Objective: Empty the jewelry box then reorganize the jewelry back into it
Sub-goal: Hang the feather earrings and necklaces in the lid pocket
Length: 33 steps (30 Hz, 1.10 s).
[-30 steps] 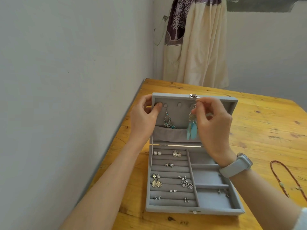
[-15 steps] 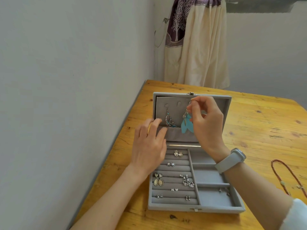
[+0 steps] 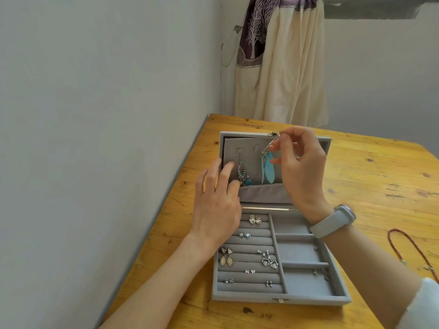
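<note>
A grey velvet jewelry box (image 3: 306, 298) lies open on the wooden table, its lid (image 3: 247, 135) standing upright. My right hand (image 3: 301, 172) pinches the top of a blue feather earring (image 3: 268, 168) in front of the lid's hanging panel. A second dangling earring (image 3: 313, 172) is not visible; a silver and blue drop earring (image 3: 241, 173) hangs from the panel at the left. My left hand (image 3: 217, 203) rests with straight fingers on the lid's left edge and pocket. Several stud and drop earrings (image 3: 255, 257) sit in the ring rolls at the left of the tray.
A red bead necklace (image 3: 413, 249) lies on the table at the right. The wall runs along the table's left edge. A cream curtain (image 3: 287, 67) hangs behind the table. The box's right compartments (image 3: 306, 281) hold a few tiny studs.
My right hand has lifted the feather earring up toward the lid's top edge. My left hand has shifted slightly left on the lid, fingers spread.
</note>
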Tool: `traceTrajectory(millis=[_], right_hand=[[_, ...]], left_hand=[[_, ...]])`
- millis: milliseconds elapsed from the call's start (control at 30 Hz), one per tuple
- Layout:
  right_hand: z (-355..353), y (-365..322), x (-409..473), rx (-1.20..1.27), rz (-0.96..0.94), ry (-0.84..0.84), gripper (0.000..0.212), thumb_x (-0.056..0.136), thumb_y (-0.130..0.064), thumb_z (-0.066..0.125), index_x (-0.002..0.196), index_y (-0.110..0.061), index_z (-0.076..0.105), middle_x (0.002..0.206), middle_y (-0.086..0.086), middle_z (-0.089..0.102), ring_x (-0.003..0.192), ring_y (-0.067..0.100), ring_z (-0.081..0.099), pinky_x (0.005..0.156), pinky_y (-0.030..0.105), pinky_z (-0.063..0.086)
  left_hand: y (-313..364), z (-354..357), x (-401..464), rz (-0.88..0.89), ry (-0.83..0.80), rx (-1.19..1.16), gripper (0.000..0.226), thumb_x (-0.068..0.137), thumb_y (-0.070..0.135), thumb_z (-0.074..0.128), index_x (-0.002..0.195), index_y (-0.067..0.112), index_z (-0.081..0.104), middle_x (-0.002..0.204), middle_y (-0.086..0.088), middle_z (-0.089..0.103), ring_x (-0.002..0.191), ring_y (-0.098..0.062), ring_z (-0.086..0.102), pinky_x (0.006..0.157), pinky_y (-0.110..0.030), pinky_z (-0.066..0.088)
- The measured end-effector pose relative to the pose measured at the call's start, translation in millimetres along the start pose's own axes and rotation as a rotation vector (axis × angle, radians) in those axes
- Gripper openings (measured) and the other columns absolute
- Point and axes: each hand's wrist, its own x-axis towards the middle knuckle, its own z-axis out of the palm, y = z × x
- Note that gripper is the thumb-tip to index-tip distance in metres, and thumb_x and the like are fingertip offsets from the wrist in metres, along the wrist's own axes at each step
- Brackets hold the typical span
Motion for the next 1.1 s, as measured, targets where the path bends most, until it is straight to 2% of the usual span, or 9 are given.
traceTrajectory(millis=[133, 200, 333, 500, 567, 733, 933, 1000, 1100], right_hand=[[5, 13, -4, -0.104, 0.081, -0.190, 0.013, 0.090, -0.007, 0.053, 0.088, -0.019, 0.056, 0.072, -0.004, 0.061, 0.069, 0.017, 0.064, 0.065, 0.038, 0.055], [11, 20, -5, -0.163, 0.093, -0.219, 0.009, 0.088, -0.008, 0.056, 0.089, -0.015, 0.062, 0.073, -0.006, 0.062, 0.069, 0.014, 0.062, 0.068, 0.036, 0.053], [29, 18, -1, -0.179, 0.121, -0.142, 0.010, 0.086, -0.010, 0.058, 0.085, -0.015, 0.067, 0.076, -0.007, 0.063, 0.072, 0.009, 0.058, 0.072, 0.026, 0.048], [45, 20, -6, -0.191, 0.153, -0.032, 0.010, 0.086, -0.017, 0.058, 0.085, -0.019, 0.068, 0.083, -0.002, 0.066, 0.082, 0.015, 0.061, 0.078, 0.038, 0.050], [45, 24, -11, -0.227, 0.088, -0.031, 0.009, 0.086, -0.017, 0.059, 0.086, -0.018, 0.067, 0.083, -0.003, 0.064, 0.078, 0.012, 0.058, 0.072, 0.036, 0.050], [44, 39, -18, -0.495, -0.264, 0.063, 0.014, 0.085, -0.021, 0.059, 0.092, -0.019, 0.071, 0.079, 0.001, 0.059, 0.075, 0.014, 0.053, 0.051, 0.023, 0.041], [35, 66, -29, -0.675, -0.515, -0.094, 0.035, 0.088, -0.015, 0.049, 0.121, -0.011, 0.058, 0.089, 0.011, 0.057, 0.077, 0.023, 0.047, 0.061, 0.037, 0.046], [33, 67, -31, -0.676, -0.532, -0.134, 0.038, 0.087, -0.013, 0.047, 0.124, -0.008, 0.055, 0.090, 0.013, 0.057, 0.079, 0.023, 0.045, 0.063, 0.037, 0.046], [29, 68, -32, -0.660, -0.542, -0.184, 0.041, 0.087, -0.014, 0.046, 0.126, -0.007, 0.053, 0.091, 0.013, 0.056, 0.080, 0.022, 0.043, 0.064, 0.036, 0.044]], left_hand=[[0, 0, 0, 0.001, 0.016, -0.043, 0.020, 0.082, 0.020, 0.046, 0.090, 0.010, 0.062, 0.138, -0.014, 0.044, 0.135, -0.031, 0.024, 0.105, -0.046, 0.028], [0, 1, -1, 0.000, 0.021, -0.070, 0.021, 0.083, 0.019, 0.043, 0.089, 0.011, 0.061, 0.141, -0.014, 0.042, 0.137, -0.031, 0.023, 0.105, -0.045, 0.030], [-1, 4, -3, -0.013, 0.013, -0.114, 0.024, 0.085, 0.020, 0.037, 0.091, 0.010, 0.059, 0.144, -0.015, 0.037, 0.138, -0.032, 0.019, 0.104, -0.047, 0.034], [-4, 6, -3, -0.007, 0.019, -0.158, 0.023, 0.085, 0.017, 0.037, 0.089, 0.009, 0.058, 0.146, -0.018, 0.032, 0.139, -0.035, 0.018, 0.103, -0.049, 0.037], [-5, 7, -3, 0.003, 0.023, -0.162, 0.024, 0.085, 0.016, 0.037, 0.090, 0.008, 0.059, 0.146, -0.019, 0.031, 0.139, -0.036, 0.018, 0.102, -0.050, 0.037], [-6, 10, -4, 0.010, 0.045, -0.175, 0.022, 0.085, 0.016, 0.039, 0.089, 0.008, 0.059, 0.146, -0.020, 0.031, 0.139, -0.035, 0.018, 0.103, -0.047, 0.036], [-8, 11, -5, 0.020, 0.044, -0.243, 0.022, 0.083, 0.013, 0.042, 0.094, 0.007, 0.060, 0.146, -0.019, 0.030, 0.139, -0.032, 0.019, 0.107, -0.042, 0.032], [-10, 8, -3, -0.001, 0.071, -0.365, 0.022, 0.083, 0.010, 0.043, 0.096, 0.006, 0.060, 0.145, -0.019, 0.031, 0.138, -0.027, 0.024, 0.110, -0.030, 0.028], [-14, 0, 7, -0.215, 0.155, -0.627, 0.029, 0.087, 0.004, 0.045, 0.114, 0.008, 0.052, 0.143, -0.011, 0.032, 0.131, -0.012, 0.032, 0.107, -0.012, 0.024]])
